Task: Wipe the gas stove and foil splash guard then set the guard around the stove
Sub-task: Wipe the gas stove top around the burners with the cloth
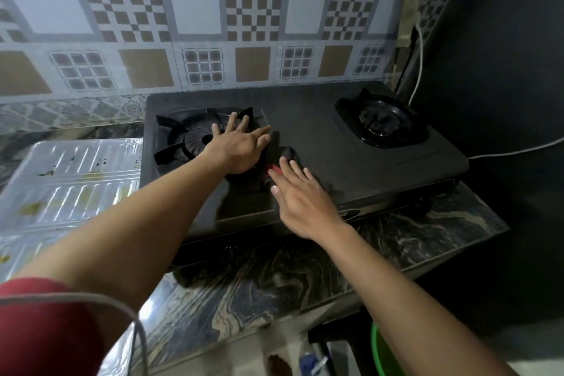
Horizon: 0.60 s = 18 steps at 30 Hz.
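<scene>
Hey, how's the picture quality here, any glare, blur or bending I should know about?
Head view: dim overall, so the black stove and the dark wall at right lose detail. Head view: bright glare on the guard at left. Head view: wide-angle bending curves the tiles and the counter edge. Head view: the right hand and cloth look slightly soft.

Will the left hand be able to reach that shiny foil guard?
Probably yes: the foil guard lies flat right beside the stove, on the same side as the left hand, with nothing between them.
</scene>
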Available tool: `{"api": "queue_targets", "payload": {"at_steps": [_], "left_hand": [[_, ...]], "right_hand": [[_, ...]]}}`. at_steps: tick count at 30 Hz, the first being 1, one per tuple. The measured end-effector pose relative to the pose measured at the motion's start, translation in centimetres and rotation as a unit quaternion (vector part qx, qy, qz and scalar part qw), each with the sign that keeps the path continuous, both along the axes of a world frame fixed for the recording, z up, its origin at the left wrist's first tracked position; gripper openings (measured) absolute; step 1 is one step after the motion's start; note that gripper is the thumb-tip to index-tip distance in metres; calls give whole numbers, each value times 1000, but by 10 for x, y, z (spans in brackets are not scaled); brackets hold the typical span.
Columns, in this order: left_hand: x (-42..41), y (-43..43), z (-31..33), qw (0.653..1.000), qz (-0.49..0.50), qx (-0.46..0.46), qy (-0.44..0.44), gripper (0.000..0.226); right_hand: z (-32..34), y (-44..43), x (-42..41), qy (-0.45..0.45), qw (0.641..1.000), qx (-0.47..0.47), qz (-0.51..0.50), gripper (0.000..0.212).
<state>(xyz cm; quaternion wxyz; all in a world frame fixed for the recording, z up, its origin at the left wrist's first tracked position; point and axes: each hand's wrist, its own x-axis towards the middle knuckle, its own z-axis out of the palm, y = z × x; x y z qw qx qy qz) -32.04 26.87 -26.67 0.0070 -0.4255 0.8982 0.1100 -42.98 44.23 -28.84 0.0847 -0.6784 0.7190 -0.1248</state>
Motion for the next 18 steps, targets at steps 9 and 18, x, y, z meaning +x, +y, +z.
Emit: {"api": "queue_targets", "payload": {"at_steps": [9,18], "left_hand": [[7,1,4,1000,-8,-1,10,55],[108,24,3,997,-41,-56,31,59]], "right_hand": [[-2,8,-4,-7,1000,-24,6,48],[-7,0,-1,-14,998,-35,-43,47]]}}
